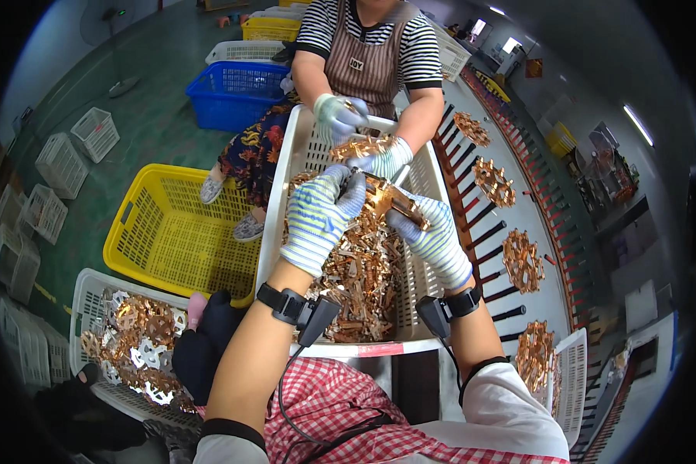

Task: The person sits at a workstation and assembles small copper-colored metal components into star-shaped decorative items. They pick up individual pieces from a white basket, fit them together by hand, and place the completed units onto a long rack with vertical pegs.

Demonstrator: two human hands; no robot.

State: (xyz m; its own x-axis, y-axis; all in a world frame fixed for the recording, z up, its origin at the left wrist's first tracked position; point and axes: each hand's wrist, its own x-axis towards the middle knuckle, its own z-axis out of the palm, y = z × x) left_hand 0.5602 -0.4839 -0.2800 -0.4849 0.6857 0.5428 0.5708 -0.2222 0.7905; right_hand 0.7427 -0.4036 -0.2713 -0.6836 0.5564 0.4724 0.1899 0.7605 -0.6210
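Both my hands wear white-and-blue striped gloves. Between them, above a white crate, is a shiny copper-coloured metal part with blocky projections. My left hand is closed, thumb and fingers pinched at the part's left end. My right hand grips its right side, fingers curled around the lower edge. Beneath lies a heap of small copper-coloured metal pieces, which fills much of the crate. The gloves hide the ends of the held part.
Across the crate, a person in a striped apron handles another copper part. Round toothed copper assemblies sit along a rack with dark pegs at right. A yellow basket and a crate of flat metal pieces stand left.
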